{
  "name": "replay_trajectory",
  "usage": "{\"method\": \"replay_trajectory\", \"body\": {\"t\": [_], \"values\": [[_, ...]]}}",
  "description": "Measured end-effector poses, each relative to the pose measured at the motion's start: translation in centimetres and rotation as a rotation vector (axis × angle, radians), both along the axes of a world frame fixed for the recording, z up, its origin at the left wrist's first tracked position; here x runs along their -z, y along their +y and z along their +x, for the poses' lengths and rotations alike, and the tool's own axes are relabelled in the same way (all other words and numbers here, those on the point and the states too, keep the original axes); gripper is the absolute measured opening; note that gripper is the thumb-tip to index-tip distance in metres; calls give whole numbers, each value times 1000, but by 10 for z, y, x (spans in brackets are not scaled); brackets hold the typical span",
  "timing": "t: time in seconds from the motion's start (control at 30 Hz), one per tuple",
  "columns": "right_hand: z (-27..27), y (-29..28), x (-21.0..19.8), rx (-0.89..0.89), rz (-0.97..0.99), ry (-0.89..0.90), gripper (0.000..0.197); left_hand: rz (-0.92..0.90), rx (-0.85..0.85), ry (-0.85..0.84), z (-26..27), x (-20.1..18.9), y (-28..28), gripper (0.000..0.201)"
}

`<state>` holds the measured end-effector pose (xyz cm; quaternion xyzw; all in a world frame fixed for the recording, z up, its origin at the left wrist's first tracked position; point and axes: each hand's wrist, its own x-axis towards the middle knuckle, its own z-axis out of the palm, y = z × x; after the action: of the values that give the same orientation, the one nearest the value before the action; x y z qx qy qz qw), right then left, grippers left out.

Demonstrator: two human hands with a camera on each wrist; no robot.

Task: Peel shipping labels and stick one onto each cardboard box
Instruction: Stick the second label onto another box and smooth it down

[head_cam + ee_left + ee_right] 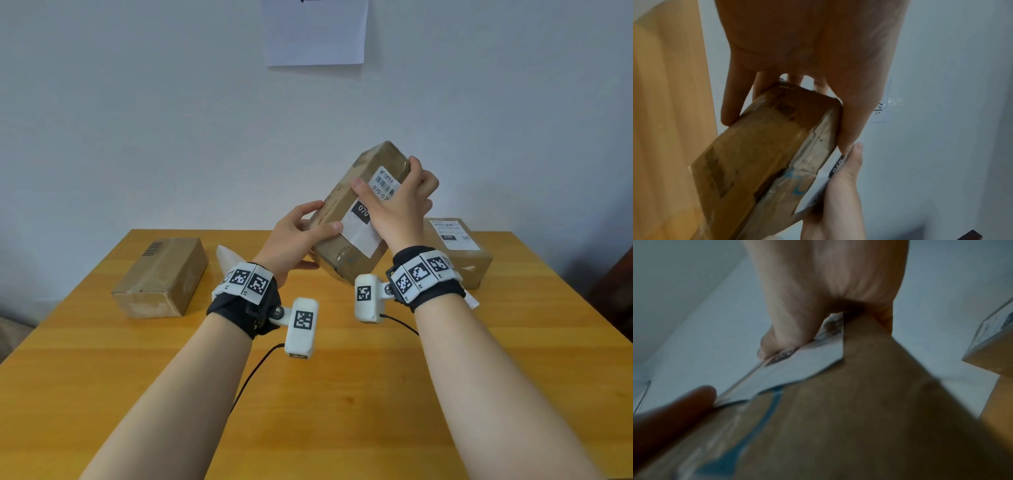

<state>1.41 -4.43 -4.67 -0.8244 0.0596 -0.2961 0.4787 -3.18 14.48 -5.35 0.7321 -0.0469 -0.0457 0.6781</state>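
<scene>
- Cardboard box (356, 219) tilted above the surface (308, 394), held in both grips.
- Left hand (294, 240) clasps its lower end.
- Right hand (397, 205) clasps across the shipping label (383, 185).

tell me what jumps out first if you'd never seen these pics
A cardboard box tilted up in mid-air above the table, gripped by the left hand at its lower end and the right hand over its white label. Behind right sits a labelled box; at left lies a box with no label showing.
</scene>
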Motion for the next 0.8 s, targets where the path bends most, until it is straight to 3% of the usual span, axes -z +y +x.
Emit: {"method": "replay_trajectory", "body": {"t": [0.17, 0.37, 0.5, 0.63, 0.8], "values": [[-1, 3, -4, 74, -80, -97, 102, -36, -2, -63, -3, -1, 1, 65], [-1, 0, -7, 25, -41, -152, 92, -73, -5, -113, -4, -2, 9, 67], [-1, -6, -10, -58, 190, -180, 82, -91, -2, -123, -4, -4, 15, 68], [-5, -11, -16, -148, 514, -95, 90, -102, 16, -132, -3, -6, 17, 67], [-9, -11, -21, -242, 682, -68, 83, -116, 30, -125, -4, -3, 18, 78]]}}
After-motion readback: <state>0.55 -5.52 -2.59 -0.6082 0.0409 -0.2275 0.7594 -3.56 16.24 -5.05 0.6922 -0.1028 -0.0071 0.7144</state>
